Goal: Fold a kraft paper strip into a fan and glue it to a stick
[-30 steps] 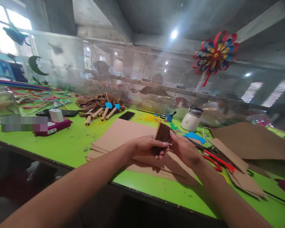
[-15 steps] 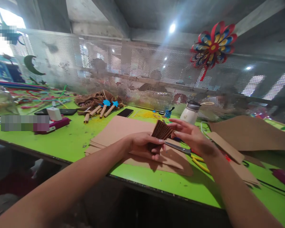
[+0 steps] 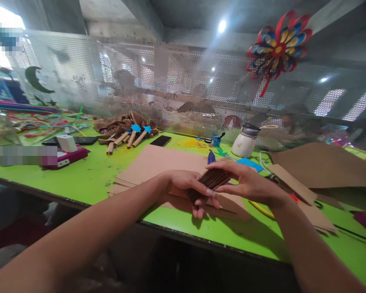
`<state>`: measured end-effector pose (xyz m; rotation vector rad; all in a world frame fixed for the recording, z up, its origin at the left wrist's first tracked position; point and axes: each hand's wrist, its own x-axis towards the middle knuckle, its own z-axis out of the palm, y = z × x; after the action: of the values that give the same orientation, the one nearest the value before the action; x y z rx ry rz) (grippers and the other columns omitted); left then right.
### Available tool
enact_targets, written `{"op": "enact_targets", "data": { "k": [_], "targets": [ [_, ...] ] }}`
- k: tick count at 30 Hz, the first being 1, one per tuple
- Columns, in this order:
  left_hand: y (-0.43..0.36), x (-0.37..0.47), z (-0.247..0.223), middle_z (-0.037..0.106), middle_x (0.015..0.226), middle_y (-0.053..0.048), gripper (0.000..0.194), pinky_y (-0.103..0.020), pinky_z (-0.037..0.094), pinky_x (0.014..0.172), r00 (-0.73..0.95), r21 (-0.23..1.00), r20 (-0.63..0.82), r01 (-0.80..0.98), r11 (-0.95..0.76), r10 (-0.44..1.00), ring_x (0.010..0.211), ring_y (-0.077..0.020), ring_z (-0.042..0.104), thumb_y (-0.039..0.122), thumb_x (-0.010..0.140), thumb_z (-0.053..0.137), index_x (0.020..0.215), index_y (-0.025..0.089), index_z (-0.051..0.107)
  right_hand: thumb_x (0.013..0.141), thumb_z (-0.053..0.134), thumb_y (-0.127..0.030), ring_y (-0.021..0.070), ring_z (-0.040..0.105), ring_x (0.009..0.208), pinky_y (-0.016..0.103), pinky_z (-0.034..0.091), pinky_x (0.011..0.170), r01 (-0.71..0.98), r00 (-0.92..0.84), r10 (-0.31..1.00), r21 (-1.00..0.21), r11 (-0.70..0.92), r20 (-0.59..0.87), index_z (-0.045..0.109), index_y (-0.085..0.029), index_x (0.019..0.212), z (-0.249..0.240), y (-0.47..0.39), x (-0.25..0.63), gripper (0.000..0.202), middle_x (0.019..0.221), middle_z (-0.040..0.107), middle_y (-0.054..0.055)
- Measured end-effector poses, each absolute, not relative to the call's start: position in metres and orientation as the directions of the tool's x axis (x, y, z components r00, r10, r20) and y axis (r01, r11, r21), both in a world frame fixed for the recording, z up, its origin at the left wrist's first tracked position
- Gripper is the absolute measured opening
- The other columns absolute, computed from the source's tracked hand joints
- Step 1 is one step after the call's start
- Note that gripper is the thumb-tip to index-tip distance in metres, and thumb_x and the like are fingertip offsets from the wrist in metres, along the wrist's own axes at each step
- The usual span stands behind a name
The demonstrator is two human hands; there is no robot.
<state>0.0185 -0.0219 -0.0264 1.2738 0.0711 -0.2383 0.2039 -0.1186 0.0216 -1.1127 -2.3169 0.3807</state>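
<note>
A pleated strip of brown paper, folded like a small fan, is held between both hands above the table. My left hand grips its lower left end, thumb on top and fingers beneath. Around its upper right end close the thumb and fingers of my right hand. Below lies a stack of brown paper sheets. Yellow scissor handles show under my right wrist; the blades are hidden behind the hand.
Finished paper fans with blue stars lie at the back left. A white bottle, a blue glue bottle and a black phone stand or lie beyond the sheets. Brown sheets cover the right side; a purple power strip sits left.
My right hand has moved in and closed on the pleated paper, which now tilts rightward and is pressed narrower. The left hand keeps its hold.
</note>
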Motion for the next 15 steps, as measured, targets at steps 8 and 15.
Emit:
{"op": "enact_targets", "data": {
  "k": [8, 15],
  "targets": [
    [-0.0189, 0.0175, -0.0243, 0.053, 0.051, 0.000, 0.030, -0.030, 0.052, 0.054, 0.952, 0.929, -0.243, 0.284, 0.236, -0.188, 0.062, -0.0212, 0.065, 0.030, 0.082, 0.053, 0.100, 0.008, 0.062, 0.074, 0.066, -0.028, 0.0200, 0.058, 0.100, 0.034, 0.049, 0.086, 0.590, -0.426, 0.826, -0.579, 0.563, 0.370, 0.050, -0.024, 0.119, 0.0151, -0.1160, 0.2021, 0.048, 0.114, 0.057, 0.006],
    [-0.0196, 0.0136, -0.0194, 0.052, 0.047, 0.000, 0.026, -0.029, 0.052, 0.050, 0.951, 0.937, -0.252, 0.286, 0.200, -0.182, 0.059, -0.0212, 0.065, 0.030, 0.080, 0.055, 0.091, 0.008, 0.064, 0.073, 0.067, -0.025, 0.0163, 0.058, 0.085, 0.031, 0.050, 0.076, 0.619, -0.442, 0.787, -0.489, 0.615, 0.430, 0.059, -0.020, 0.098, 0.0162, -0.1142, 0.2048, 0.026, 0.096, 0.059, 0.005]
  ]
}}
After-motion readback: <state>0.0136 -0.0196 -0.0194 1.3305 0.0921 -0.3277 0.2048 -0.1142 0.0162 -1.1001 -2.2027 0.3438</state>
